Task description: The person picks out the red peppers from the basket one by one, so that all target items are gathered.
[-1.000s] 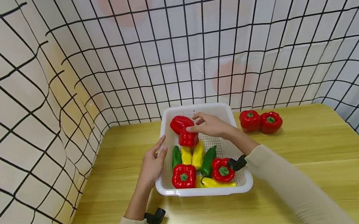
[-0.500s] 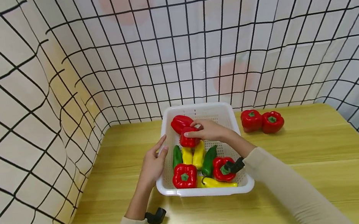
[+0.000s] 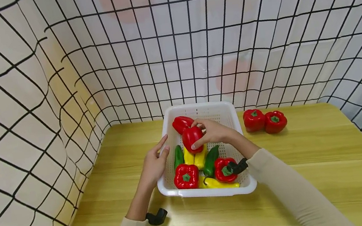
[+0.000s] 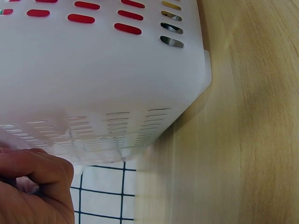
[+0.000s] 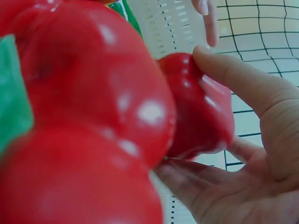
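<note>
A red bell pepper (image 3: pixel 192 139) is held in my right hand (image 3: pixel 213 130), thumb on its near side and fingers behind it, above the yellow peppers (image 3: pixel 201 159). In the right wrist view, thumb and fingers grip this pepper (image 5: pixel 201 107) from either side. At the left side of the white plastic basket (image 3: pixel 208 191), my left hand (image 3: pixel 153 166) holds the rim, thumb lapping over it. Another red pepper (image 3: pixel 181 124) lies at the basket's back left. Nearer the front are red bell peppers (image 3: pixel 186 176) and green peppers (image 3: pixel 211 160).
Two red bell peppers (image 3: pixel 254 120) stand side by side on the wooden table (image 3: pixel 319 147), right of the basket. A black wire grid (image 3: pixel 194 58) backed by pale sheeting closes off the back and both sides.
My right hand has closed round the red bell pepper and turned it up, so its long side now shows. My left hand has stayed at the basket rim.
</note>
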The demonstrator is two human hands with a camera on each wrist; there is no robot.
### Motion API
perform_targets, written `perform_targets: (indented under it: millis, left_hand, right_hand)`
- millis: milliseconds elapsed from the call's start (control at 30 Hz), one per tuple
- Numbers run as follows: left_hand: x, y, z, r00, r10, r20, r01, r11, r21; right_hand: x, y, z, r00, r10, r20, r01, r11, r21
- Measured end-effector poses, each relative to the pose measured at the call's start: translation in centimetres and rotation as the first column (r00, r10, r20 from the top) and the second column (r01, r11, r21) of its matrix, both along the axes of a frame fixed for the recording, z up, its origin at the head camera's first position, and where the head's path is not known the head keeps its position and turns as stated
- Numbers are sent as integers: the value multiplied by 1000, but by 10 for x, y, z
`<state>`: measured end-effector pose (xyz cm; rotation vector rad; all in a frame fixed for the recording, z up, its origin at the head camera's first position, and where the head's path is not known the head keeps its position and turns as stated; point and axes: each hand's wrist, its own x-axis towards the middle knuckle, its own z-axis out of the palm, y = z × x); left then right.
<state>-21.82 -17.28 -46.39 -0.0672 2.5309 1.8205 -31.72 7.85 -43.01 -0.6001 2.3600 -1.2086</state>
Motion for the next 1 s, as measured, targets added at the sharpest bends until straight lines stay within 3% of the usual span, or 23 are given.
perform_targets:
  millis: [200,433,800,1000]
  left_hand:
    - [-1,0,0,1000,-2,-10,1,1000,-5]
    - [-1,0,1,1000,-2,-18,1,1000,-10]
    - [-1,0,0,1000,1,-14,-1,1000,-6]
    - [0,0,1,1000,-3,0,3,1000,4]
  right_hand:
    - [2,-1,1,999,26,31,-25,999,-39]
    - [4,2,3,1000,-17,19,17,1000,0]
    - [8,4,5,997,-57,-56,53,996,-70]
    - [14,6,15,990,-73,-117,69,997,-40]
